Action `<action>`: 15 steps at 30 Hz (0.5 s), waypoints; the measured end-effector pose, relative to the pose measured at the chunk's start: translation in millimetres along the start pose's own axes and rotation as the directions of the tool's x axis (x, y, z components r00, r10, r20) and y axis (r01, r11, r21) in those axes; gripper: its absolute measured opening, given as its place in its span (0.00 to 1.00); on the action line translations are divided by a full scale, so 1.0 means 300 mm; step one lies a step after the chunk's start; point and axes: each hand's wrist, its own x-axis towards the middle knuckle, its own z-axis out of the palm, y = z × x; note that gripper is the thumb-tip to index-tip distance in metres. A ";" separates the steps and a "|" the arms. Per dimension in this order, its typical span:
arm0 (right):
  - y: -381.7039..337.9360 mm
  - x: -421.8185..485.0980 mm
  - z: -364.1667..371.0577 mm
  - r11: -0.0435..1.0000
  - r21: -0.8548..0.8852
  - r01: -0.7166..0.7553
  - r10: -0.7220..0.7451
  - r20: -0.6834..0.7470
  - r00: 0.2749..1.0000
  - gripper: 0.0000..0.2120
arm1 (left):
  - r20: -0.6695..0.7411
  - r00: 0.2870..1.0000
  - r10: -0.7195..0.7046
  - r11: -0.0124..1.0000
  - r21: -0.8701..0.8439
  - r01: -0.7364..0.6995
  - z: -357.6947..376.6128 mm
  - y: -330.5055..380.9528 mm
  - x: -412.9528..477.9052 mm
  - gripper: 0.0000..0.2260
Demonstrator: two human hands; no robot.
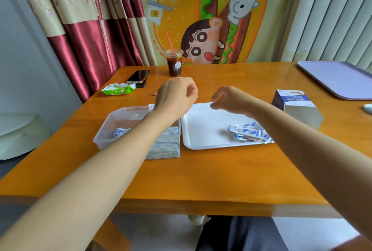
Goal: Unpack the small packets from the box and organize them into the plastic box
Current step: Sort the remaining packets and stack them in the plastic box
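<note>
A clear plastic box [104, 130] sits on the table at the left, with blue-and-white small packets [120, 132] on its floor and a tight stack of packets [167, 146] at its right end. To its right lies a white tray [203, 130] with a loose pile of packets [249, 133]. The purple-and-white cardboard box [293, 105] lies open at the tray's right. My left hand [177, 94] hovers above the plastic box's far edge with its fingers curled. My right hand [227, 98] hovers over the tray's far edge, fingers also curled. I see nothing in either hand.
At the back of the orange table stand an iced drink cup [174, 63] with a red straw, a phone [138, 76] and a green wipes pack [117, 89]. A lilac tray [338, 78] lies at the far right. The table's near edge is below my forearms.
</note>
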 end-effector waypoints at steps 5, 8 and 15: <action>0.180 -0.082 -0.068 0.871 -0.467 -0.155 0.295 0.243 0.924 0.37 | 0.310 0.942 0.128 0.984 -0.155 -0.083 0.207 0.139 -0.002 0.07; 0.247 -0.112 -0.070 0.875 -0.457 -0.161 0.321 0.297 0.899 0.43 | 0.482 0.868 0.119 0.983 -0.180 -0.035 0.342 0.168 -0.005 0.15; 0.313 -0.082 -0.095 0.914 -0.363 -0.183 0.309 0.326 0.894 0.37 | 0.677 0.722 0.140 0.975 -0.223 0.020 0.451 0.185 0.017 0.28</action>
